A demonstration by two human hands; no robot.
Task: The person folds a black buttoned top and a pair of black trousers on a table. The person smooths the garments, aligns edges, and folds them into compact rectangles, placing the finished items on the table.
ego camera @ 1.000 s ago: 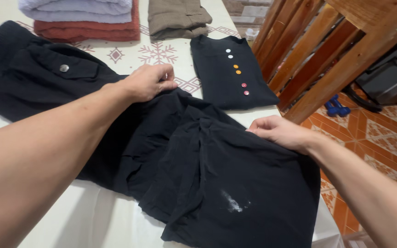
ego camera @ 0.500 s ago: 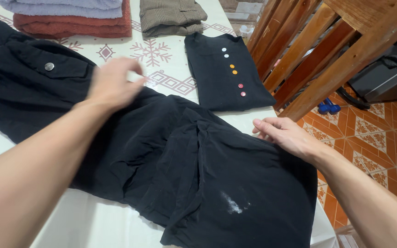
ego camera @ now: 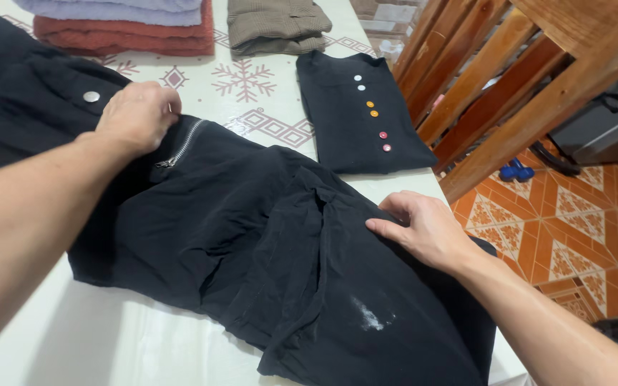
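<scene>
This is a home, likely a dining or living area. A table under a white cloth with snowflake patterns carries folded laundry: a stack of lavender and rust-red towels at upper left and a folded brown checked garment. Slanted wooden beams rise at upper right above an orange patterned tile floor with small blue dumbbells.

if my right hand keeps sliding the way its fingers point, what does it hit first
The right hand lies flat on the black trousers, fingers pointing left. Going straight on, it would probably first meet the bunched fold in that cloth.
</scene>
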